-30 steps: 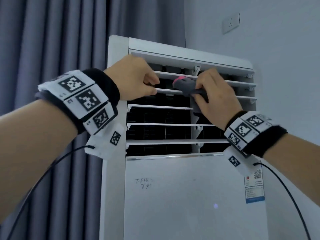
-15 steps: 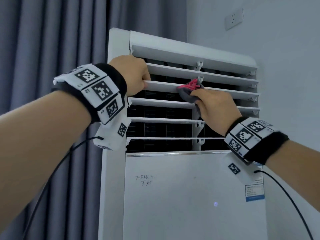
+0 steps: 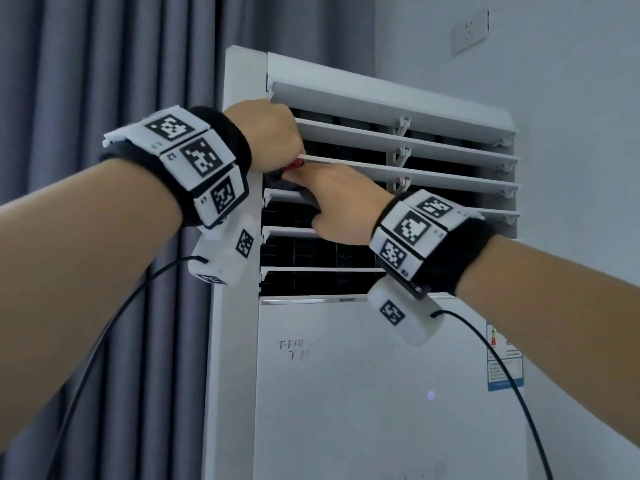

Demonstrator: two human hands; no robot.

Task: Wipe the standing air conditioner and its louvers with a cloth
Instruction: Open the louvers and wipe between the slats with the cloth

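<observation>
- Head view: the standing air conditioner [image 3: 381, 393] fills the middle of the frame, white, its louvers [image 3: 433, 143] banked across the upper centre, with a grey curtain [image 3: 104, 81] down the left side and a wall socket [image 3: 470, 31] at upper right
- My left hand [image 3: 266, 133] is at the left end of the louvers in the upper centre, fingers curled over the edge of a slat, so its grip is closed on that slat to steady it
- My right hand [image 3: 343, 206] sits just below and right of it, near the middle of the frame, its grip pinched on the cloth [image 3: 289, 169], which is pressed in against the left end of the slats
- The cloth is soft and light, dark with a red edge; I judge it will bunch and fold into the gaps easily, so holding it wadded at the fingertips suits the narrow spaces
- The slats look thin, stiff plastic on small pivots; I would judge them fragile under a hard push, best held near the end where the left hand has one
- Most of the cloth is hidden between my two hands, only a small red and dark bit shows; my fingertips on both sides are out of sight
- The handwritten marks and the sticker [image 3: 504, 362] at right on the lower panel are too blurred to read
</observation>
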